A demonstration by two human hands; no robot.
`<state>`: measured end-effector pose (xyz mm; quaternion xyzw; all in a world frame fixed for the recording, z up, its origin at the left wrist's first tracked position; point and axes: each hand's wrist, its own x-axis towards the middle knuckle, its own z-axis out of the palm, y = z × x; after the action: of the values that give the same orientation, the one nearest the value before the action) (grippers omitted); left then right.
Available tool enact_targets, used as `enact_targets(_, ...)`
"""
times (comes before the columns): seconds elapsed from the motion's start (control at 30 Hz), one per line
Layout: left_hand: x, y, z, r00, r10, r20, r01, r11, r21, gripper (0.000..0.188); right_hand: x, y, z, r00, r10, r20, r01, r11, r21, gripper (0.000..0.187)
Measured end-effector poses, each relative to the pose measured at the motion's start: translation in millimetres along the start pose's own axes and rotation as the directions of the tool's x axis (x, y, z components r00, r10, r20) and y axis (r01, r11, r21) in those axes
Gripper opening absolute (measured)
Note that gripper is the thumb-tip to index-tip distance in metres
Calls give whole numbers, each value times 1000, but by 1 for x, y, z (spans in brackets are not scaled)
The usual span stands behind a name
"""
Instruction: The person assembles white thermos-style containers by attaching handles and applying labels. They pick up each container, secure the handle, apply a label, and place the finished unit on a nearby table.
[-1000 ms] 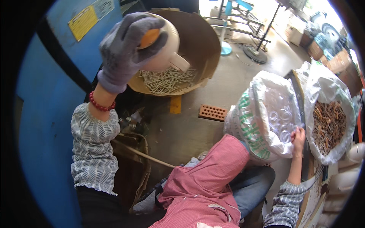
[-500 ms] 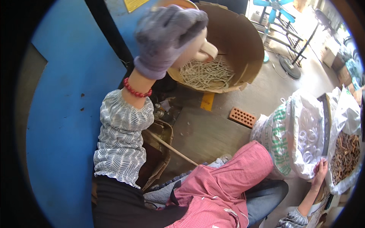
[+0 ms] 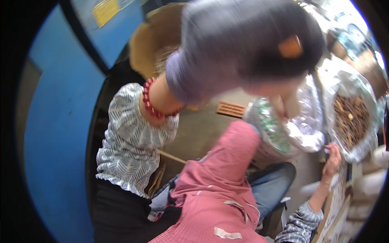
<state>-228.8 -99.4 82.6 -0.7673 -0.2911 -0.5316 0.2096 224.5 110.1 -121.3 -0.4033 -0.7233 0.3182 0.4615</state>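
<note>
Large and blurred across the upper middle, my left hand wears a grey-purple glove, with a red bead bracelet at the wrist. Its fingers are wrapped round a pale cream mug-like object with a handle-like part jutting down; much of it is hidden by the glove. My bare right hand, at the lower right, has its fingers curled together beside the rim of a white plastic bag of brown pieces. Something small and whitish shows at its fingertips, too small to name.
A white woven sack with a clear liner stands left of the brown-filled bag. Behind my knee lies an orange perforated brick. A cardboard bin holding thin pale sticks stands at the far left, near a blue panel.
My left hand has swung right and closer to the camera with the cream object, from over the cardboard bin toward the sacks. The view has turned right. My right hand remains by the bags.
</note>
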Motion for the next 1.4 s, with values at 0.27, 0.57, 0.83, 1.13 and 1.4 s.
enact_targets(0.27, 9, 71, 174, 993, -104, 63, 112, 982, -152, 67, -41, -150, -15, 991, -117, -59, 131, 897, 422, 36)
enact_targets(0.57, 27, 72, 217, 924, -138, 356, 255, 917, -308, 99, -41, -215, 5, 986, -126, 113, 99, 971, 220, 18)
enact_targets(0.83, 10, 57, 224, 883, -128, 452, 338, 842, -421, 100, -34, -209, 19, 897, -266, 353, 414, 786, -459, 10)
enact_targets(1.13, 5, 68, 224, 937, -36, 347, 177, 906, -384, 86, -44, -206, 22, 900, -284, 330, 430, 697, -574, 12)
enact_targets(1.4, -1, 86, 235, 935, 83, 345, 70, 910, -409, 75, -37, -199, -11, 802, -45, 595, 274, 914, -300, 11)
